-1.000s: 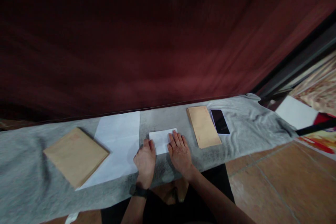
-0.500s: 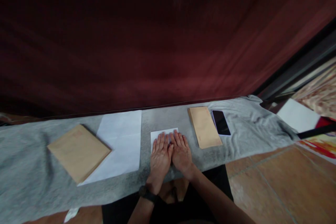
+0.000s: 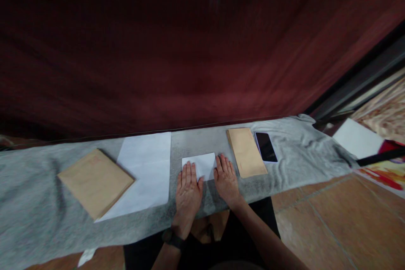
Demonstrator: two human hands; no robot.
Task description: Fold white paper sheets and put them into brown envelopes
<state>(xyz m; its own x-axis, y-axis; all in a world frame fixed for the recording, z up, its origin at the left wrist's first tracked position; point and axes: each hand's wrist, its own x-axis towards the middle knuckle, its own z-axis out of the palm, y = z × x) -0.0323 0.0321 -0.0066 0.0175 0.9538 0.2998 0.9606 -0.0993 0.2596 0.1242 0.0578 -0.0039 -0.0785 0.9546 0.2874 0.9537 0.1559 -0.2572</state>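
A small folded piece of white paper [image 3: 204, 165] lies on the grey cloth [image 3: 199, 139] in front of me. My left hand [image 3: 189, 187] rests flat on its left part, fingers stretched out and pointing away from me. At the paper's right edge lies my right hand [image 3: 227, 180], also flat, with its fingers straight. Neither hand grips anything. Just right of my right hand is a stack of brown envelopes [image 3: 247, 154]. The lower corners of the paper are hidden under my hands.
To the left, brown envelopes [image 3: 96, 183] lie partly over large white sheets [image 3: 147, 168]. A phone [image 3: 266, 147] lies beside the right-hand envelopes. Behind the cloth-covered surface hangs a dark red curtain [image 3: 190, 71]. A tiled floor [image 3: 332, 219] shows at the lower right.
My hands have slid apart, left hand to the left and right hand to the right. The middle of the folded paper between them is now uncovered.
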